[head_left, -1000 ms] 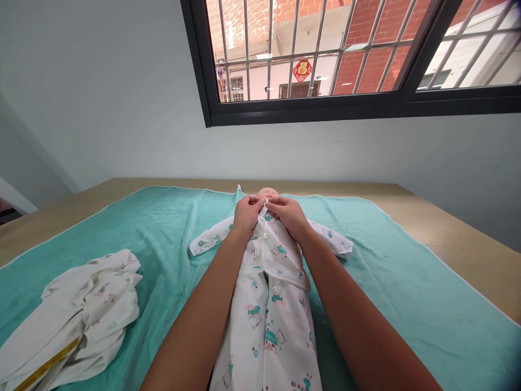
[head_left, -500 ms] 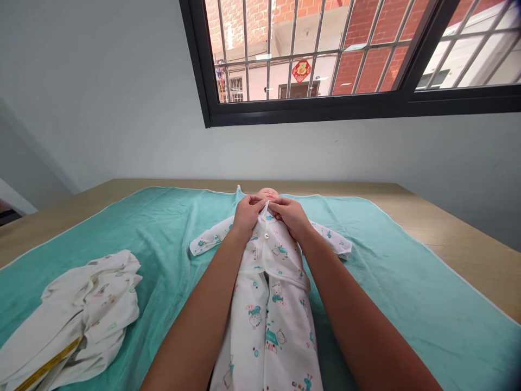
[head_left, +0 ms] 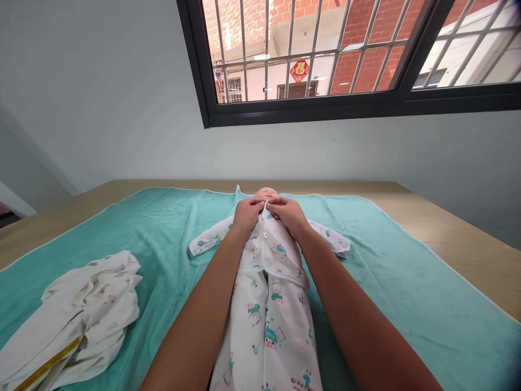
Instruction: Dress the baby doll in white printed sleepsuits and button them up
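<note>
Hardly anything has moved: both hands stay at the doll's neck, and only the view has drifted slightly. Left hand [head_left: 245, 214] and right hand [head_left: 290, 216] meet fingertip to fingertip, pinched on the collar edges of the printed top [head_left: 277, 252], just below the doll's head [head_left: 266, 193] and above a white button [head_left: 265, 235]. The work looks to be at the topmost fastening, which calls for a fine, steady pinch. No container shows; spare clothes [head_left: 89, 304] lie loose on the teal towel [head_left: 386, 271], well left of the fingers.

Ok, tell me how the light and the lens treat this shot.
Head view: the window is partly washed out by daylight; indoors the light is soft, shadows on the towel faint; the wide lens tilts the window frame and stretches the forearms; left hand and right hand, pinching the shirt, look sharp.
</note>
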